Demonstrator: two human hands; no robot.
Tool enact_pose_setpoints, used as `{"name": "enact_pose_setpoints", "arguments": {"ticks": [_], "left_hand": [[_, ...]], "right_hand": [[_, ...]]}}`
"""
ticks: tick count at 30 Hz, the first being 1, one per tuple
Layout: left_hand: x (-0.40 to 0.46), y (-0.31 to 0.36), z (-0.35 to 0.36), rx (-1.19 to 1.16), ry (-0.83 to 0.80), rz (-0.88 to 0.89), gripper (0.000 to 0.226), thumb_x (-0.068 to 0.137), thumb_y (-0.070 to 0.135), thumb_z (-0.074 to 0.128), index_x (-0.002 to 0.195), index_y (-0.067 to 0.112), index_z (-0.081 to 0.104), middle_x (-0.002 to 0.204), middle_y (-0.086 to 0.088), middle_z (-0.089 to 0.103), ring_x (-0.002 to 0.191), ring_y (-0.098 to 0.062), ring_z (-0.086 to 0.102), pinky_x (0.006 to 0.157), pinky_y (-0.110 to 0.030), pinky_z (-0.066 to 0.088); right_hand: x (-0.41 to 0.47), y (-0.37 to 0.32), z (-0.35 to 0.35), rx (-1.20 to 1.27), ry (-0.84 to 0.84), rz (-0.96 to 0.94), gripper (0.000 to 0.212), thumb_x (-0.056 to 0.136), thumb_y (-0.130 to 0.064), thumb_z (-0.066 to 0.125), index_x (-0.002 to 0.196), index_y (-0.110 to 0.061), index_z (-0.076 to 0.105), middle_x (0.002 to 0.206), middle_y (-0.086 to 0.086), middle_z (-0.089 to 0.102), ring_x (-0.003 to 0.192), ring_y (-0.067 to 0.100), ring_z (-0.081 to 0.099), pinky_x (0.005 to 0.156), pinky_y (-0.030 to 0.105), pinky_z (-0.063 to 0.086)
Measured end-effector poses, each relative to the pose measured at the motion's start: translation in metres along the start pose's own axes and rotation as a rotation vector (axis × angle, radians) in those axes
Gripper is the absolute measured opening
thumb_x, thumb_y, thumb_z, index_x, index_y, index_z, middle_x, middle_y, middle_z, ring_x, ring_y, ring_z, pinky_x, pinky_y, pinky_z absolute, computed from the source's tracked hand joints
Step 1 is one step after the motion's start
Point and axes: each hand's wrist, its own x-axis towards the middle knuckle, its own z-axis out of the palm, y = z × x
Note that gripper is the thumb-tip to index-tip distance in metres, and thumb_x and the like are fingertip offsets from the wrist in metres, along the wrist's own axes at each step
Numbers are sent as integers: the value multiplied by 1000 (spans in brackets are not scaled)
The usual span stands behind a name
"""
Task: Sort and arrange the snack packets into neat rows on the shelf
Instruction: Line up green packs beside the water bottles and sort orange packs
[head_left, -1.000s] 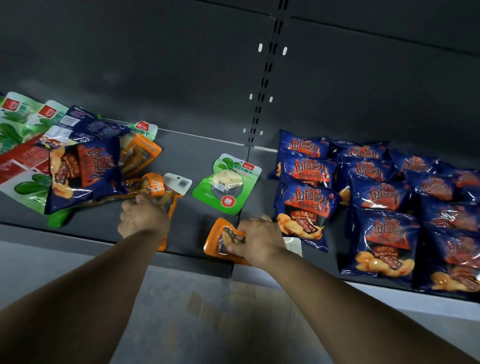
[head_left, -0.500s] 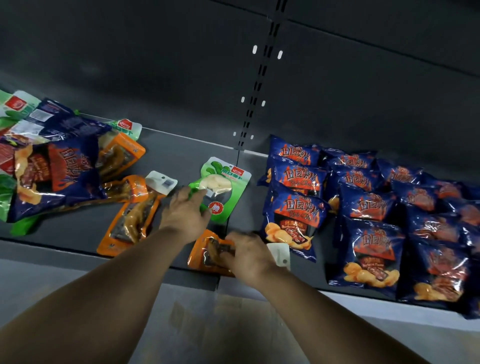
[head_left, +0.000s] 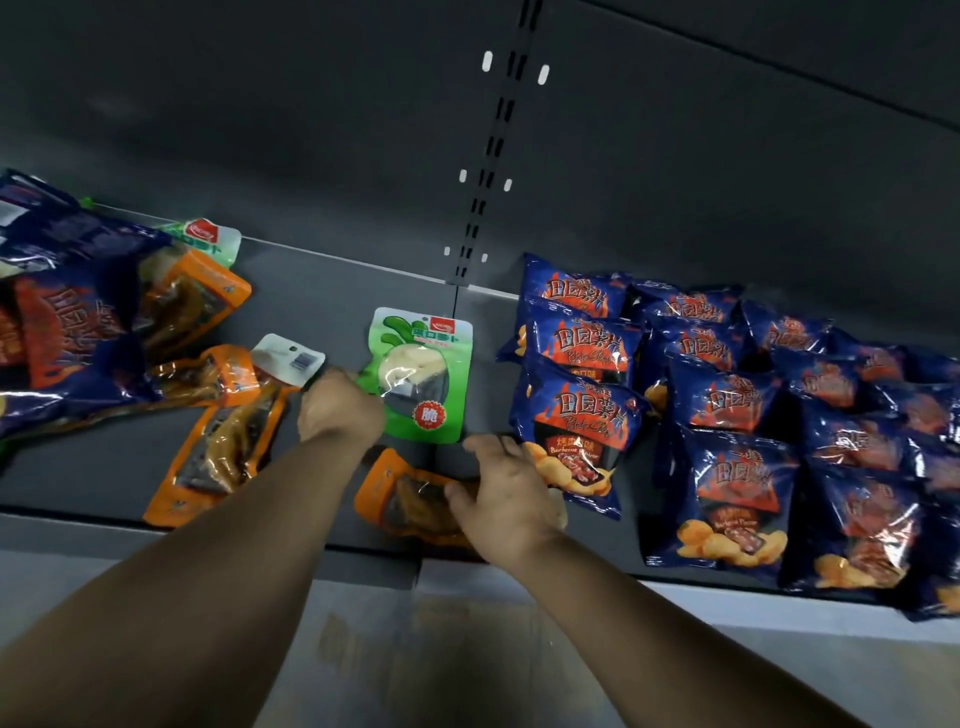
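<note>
On the dark shelf (head_left: 322, 291), my left hand (head_left: 340, 408) grips the left edge of a green snack packet (head_left: 423, 374) lying in the middle. My right hand (head_left: 506, 499) holds an orange packet (head_left: 400, 493) at the shelf's front edge, fingers curled over its right end. Blue chip bags (head_left: 722, 410) lie in overlapping rows on the right. A second orange packet (head_left: 228, 436) lies to the left of my left hand.
A mixed heap of blue, orange and green packets (head_left: 78, 322) fills the left end of the shelf. A slotted upright (head_left: 493, 156) runs up the dark back panel. The shelf's front lip (head_left: 208, 540) runs below the packets, with pale floor beneath.
My left hand left the orange packet on the left, moved right and took hold of the green packet, turning it more upright. My right hand stayed on the front orange packet.
</note>
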Motion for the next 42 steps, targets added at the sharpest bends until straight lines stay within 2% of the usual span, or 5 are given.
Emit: {"name": "enact_pose_setpoints", "arguments": {"ticks": [15,19,25,30,42], "left_hand": [[-8,10,-45,-1076,-209,-87,28,95,-4,47,74,15,49,73,-4,55,60,-14,54,44,-19,47],[-18,5,-55,-1146,-357,-63,25,97,-2,44,77,13,50,69,-5,62,57,-14,60,45,-19,52],[-35,-1,-64,-1140,-672,21,25,95,-5,41,78,12,50,61,-1,66,53,-12,64,48,-21,52],[-43,10,-68,-1136,-807,132,22,81,6,57,102,9,62,94,-8,71,82,-18,68,70,-32,57],[-104,88,-3,-920,-767,343,13,80,4,68,85,15,68,74,5,73,66,-10,67,65,-26,56]], "right_hand": [[30,-16,10,680,224,222,73,79,-49,69,136,-11,41,132,5,50,124,21,47,103,31,38],[39,-21,-7,1103,178,306,87,65,-60,76,133,-13,49,130,1,56,118,22,55,104,40,43],[48,-18,-28,1461,177,234,12,85,-8,68,96,-12,65,98,7,71,95,26,67,95,43,51],[33,-10,-36,1401,126,170,13,86,-2,64,91,-14,65,98,7,70,101,30,65,96,46,49],[-16,68,-81,1296,321,186,18,91,-1,57,106,-2,65,108,21,67,95,31,65,90,44,52]]}}
